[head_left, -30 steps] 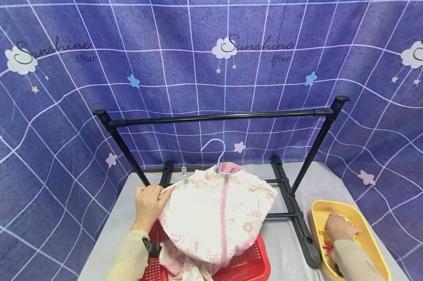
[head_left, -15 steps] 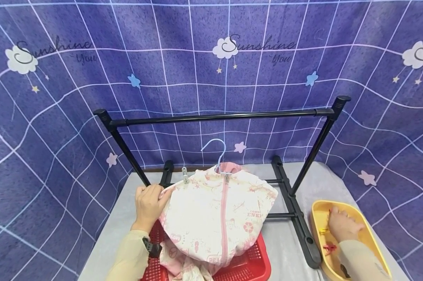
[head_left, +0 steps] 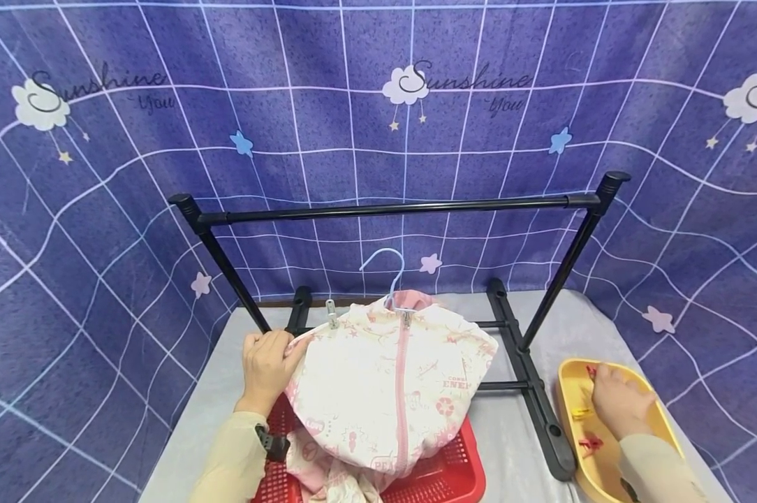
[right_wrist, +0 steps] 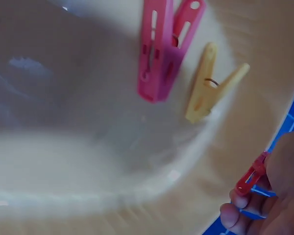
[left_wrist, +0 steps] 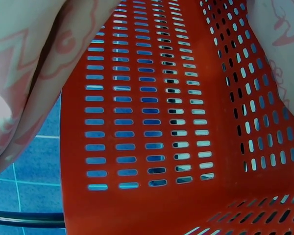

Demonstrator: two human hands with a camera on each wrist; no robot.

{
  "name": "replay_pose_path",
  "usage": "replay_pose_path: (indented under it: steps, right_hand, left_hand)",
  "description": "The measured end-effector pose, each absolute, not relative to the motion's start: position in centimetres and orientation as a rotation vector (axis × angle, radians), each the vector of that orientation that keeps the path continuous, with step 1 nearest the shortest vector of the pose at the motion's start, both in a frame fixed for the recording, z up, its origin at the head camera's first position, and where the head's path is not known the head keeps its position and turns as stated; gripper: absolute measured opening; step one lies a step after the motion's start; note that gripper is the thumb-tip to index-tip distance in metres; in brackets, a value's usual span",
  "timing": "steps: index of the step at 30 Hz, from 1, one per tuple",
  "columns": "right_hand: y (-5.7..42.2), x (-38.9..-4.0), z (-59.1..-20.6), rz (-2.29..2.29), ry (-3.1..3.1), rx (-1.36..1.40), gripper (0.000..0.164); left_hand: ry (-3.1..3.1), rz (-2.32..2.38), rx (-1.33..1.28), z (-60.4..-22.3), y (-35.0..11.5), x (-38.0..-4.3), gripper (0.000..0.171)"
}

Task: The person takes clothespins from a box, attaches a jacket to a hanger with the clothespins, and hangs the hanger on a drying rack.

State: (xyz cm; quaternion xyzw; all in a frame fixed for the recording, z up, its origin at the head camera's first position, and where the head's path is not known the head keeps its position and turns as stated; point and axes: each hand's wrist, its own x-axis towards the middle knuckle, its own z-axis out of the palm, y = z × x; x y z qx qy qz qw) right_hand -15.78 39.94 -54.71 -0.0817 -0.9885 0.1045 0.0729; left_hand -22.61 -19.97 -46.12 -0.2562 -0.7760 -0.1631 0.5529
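A white zip-up jacket point(head_left: 353, 391) with pink print is on a light blue hanger point(head_left: 391, 269), above the red basket. My left hand point(head_left: 268, 363) grips the jacket's left shoulder edge in the head view. A pale clip point(head_left: 332, 314) sits on that same shoulder. At the right, my right hand point(head_left: 620, 398) is over the yellow basin point(head_left: 567, 447) and pinches a small red clothespin point(right_wrist: 252, 174), clearest in the right wrist view. A pink clothespin point(right_wrist: 157, 54) and a yellow clothespin point(right_wrist: 206, 88) lie in the basin.
A black rack point(head_left: 391, 208) spans the middle, its right foot point(head_left: 532, 398) between basket and basin. The red basket point(head_left: 469, 461) holds more of the cloth. A blue-purple printed curtain point(head_left: 328, 119) hangs behind the grey tabletop point(head_left: 510, 447).
My right hand has moved slightly right and away in the basin, and a red clothespin now shows at its fingertips. The left hand and jacket have stayed in place.
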Motion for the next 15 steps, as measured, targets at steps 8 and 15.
replay_pose_path:
  steps: [8,15]
  right_hand:
    - [40.0,-15.4,-53.9,0.248,-2.911,-0.182,0.008]
    - [39.4,-15.3,-53.2,0.277,-2.916,-0.139,0.010]
  left_hand:
    - [-1.834,-0.394,-0.605,-46.3,-19.9,-22.7,0.050]
    - [-1.858,-0.402,-0.604,-46.2,-19.9,-22.6,0.049]
